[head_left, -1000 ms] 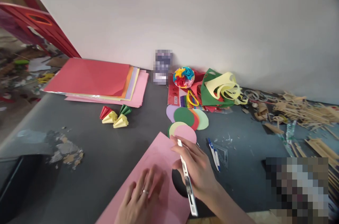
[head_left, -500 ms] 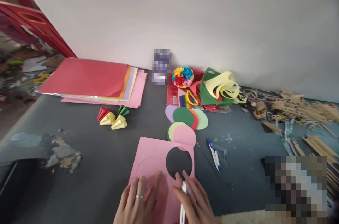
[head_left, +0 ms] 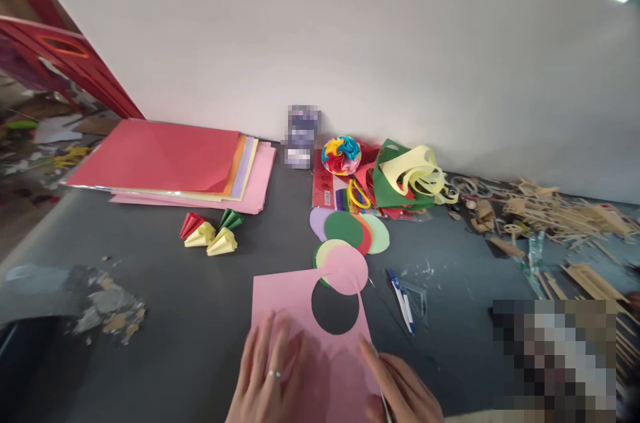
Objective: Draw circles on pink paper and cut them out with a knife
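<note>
Both hands sit bottom centre: your left hand [head_left: 267,376] flat, fingers spread on the pink sheet [head_left: 300,316]; right hand [head_left: 400,390] pinches a thin tool [head_left: 384,403] at its right edge. Bench [head_left: 190,303] open lower left.

Two hands lie at six o'clock: the left hand [head_left: 267,376] and the right hand [head_left: 403,390]. One pink sheet [head_left: 295,296] has one round hole [head_left: 335,308]. Five folded paper cones [head_left: 210,233] sit at ten o'clock. Two blue pens [head_left: 401,292] lie at three o'clock. One multicoloured paper ball [head_left: 341,155] sits at twelve.

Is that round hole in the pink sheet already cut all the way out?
Yes, the pink sheet has a clean round hole showing the dark table through it.
</note>
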`<state>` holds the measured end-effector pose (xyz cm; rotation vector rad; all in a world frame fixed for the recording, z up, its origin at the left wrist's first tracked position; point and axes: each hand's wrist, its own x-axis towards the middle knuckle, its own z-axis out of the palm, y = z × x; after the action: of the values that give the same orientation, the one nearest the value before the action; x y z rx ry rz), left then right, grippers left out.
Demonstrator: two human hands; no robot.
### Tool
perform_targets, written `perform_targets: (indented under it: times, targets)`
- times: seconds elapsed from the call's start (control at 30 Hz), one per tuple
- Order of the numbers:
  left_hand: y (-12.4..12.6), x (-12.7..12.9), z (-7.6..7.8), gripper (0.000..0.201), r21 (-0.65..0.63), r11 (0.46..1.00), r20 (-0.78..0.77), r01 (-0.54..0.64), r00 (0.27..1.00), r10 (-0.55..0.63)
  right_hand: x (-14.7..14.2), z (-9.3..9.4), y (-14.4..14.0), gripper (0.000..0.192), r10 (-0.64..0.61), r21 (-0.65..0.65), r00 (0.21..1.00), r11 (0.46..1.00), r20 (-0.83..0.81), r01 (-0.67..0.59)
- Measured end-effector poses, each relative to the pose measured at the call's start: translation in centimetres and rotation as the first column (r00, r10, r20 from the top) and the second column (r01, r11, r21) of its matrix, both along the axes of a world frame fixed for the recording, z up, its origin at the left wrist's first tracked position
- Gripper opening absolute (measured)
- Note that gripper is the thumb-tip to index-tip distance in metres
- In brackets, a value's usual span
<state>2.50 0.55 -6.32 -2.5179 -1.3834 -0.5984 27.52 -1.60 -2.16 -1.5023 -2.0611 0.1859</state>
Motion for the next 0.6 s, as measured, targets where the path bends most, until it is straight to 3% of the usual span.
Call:
perform_targets:
  times: [0.07,0.1,0.2,0.3,0.43,0.6]
  targets:
    - [0.0,-0.2,0.0,0.073,-0.026,1.0,-0.019,0.016,1.0,-0.016,-0.6,1.7,1.4,0.058,0.081,-0.038,0.988,0.996,-0.13,-0.086]
    - [0.0,-0.3,0.0,0.072,-0.032,0.999,-0.032,0.023,0.999,-0.024,-1.0,2.5,2.4,0.053,0.077,-0.145,0.981,0.984,-0.178,-0.103]
    - [0.1,-0.5,0.3,0.067,-0.043,0.997,-0.061,0.062,0.996,-0.064,-2.6,4.2,5.4,0.029,0.0,-0.337,0.932,0.932,-0.363,-0.131]
    - [0.2,-0.4,0.6,0.064,-0.036,0.996,-0.07,0.077,0.994,-0.079,-4.2,4.5,7.9,0.02,-0.056,-0.463,0.889,0.867,-0.455,-0.183]
    - [0.4,0.2,1.3,0.063,0.007,0.997,-0.061,0.073,0.995,-0.073,-5.5,3.4,9.9,0.022,-0.064,-0.48,0.858,0.848,-0.51,-0.222]
    - [0.5,1.1,2.0,0.059,0.049,0.999,-0.093,0.016,0.996,-0.012,-5.7,2.0,10.9,0.016,-0.04,-0.407,0.89,0.898,-0.453,-0.167]
